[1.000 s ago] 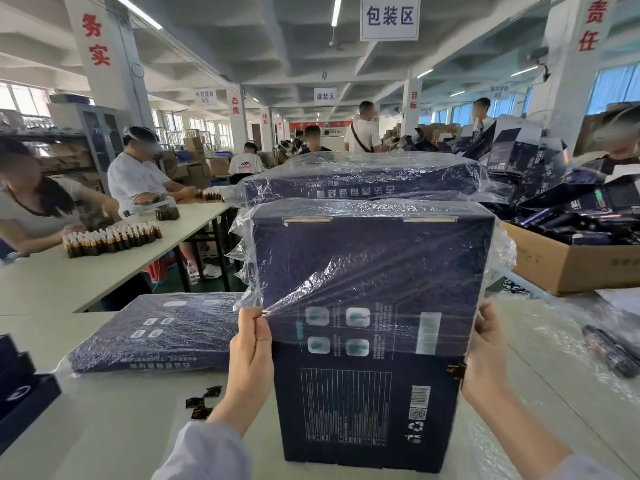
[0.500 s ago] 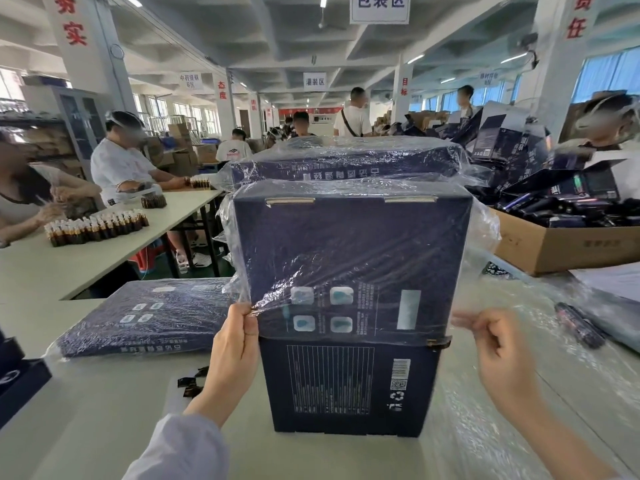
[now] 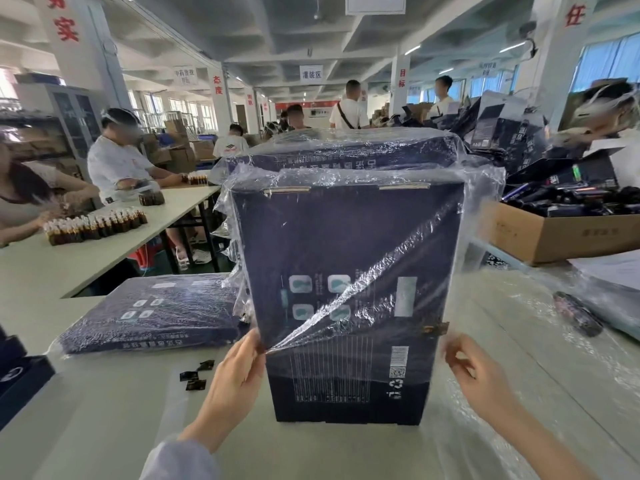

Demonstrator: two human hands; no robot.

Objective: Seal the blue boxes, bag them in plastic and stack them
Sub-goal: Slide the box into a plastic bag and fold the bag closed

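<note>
Pinching the plastic bag [image 3: 483,202] with your left hand [image 3: 239,368], right hand [image 3: 481,372] grip unclear, you risk tearing it on a blue box [image 3: 346,393] corner.

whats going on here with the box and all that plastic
A person is bagging a blue box that stands upright on the table. A clear bag covers its top and most of its front; the bottom is bare. The left hand pinches the bag's edge at the box's left side. The right hand is by the right edge, too blurred to tell if it grips. A finished box lies flat to the left.
</note>
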